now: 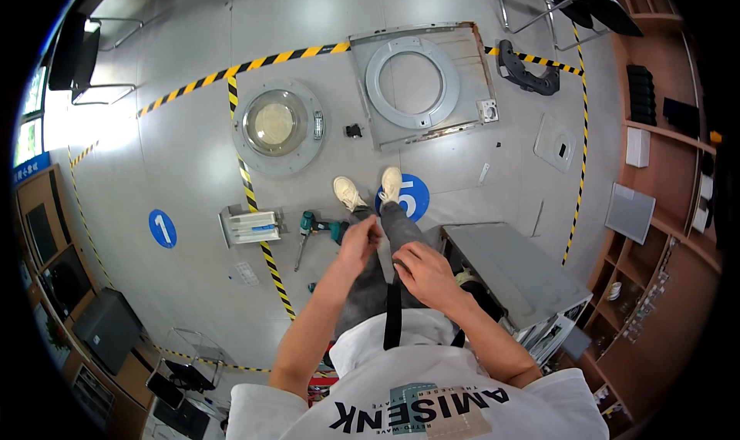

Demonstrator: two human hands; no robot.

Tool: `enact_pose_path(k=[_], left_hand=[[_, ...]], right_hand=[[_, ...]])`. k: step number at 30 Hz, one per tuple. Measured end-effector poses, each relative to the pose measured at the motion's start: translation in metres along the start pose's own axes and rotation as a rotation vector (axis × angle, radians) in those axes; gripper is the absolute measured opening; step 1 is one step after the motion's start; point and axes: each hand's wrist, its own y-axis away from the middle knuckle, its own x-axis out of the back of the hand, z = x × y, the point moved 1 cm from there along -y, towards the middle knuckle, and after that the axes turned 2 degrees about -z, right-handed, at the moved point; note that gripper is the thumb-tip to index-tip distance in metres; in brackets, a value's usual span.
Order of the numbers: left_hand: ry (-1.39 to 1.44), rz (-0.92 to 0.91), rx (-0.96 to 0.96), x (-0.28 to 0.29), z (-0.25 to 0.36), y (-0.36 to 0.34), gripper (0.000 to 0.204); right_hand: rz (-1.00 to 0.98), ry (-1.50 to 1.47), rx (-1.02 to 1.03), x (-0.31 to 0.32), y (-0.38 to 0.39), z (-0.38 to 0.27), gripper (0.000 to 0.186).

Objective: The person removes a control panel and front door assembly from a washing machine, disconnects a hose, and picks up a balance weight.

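Observation:
My left hand is closed above my legs, fingertips pinched near my left knee; what, if anything, is between them is too small to make out. My right hand is just right of it and lower, fingers curled beside the top of a black strap running down to my white shirt; its grip is unclear. Below, a green-and-black power drill lies left of my legs. Ahead are a round door with glass, a small black part and a rusty-edged metal panel with a round ring.
A metal tray lies left. A grey metal cabinet stands close right. A curved dark part and pale plate lie right ahead. Chairs stand at the edges; wooden shelving lines the right side.

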Motion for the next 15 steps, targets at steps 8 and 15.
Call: enact_pose_path(k=[8, 15], left_hand=[[-0.138, 0.543, -0.006, 0.175, -0.017, -0.168, 0.036], [-0.234, 0.538, -0.037, 0.240, -0.010, -0.264, 0.034]], right_hand=[[-0.292, 0.090, -0.030, -0.064, -0.058, 0.128, 0.012], [-0.378, 0.207, -0.075, -0.135, -0.095, 0.236, 0.011]])
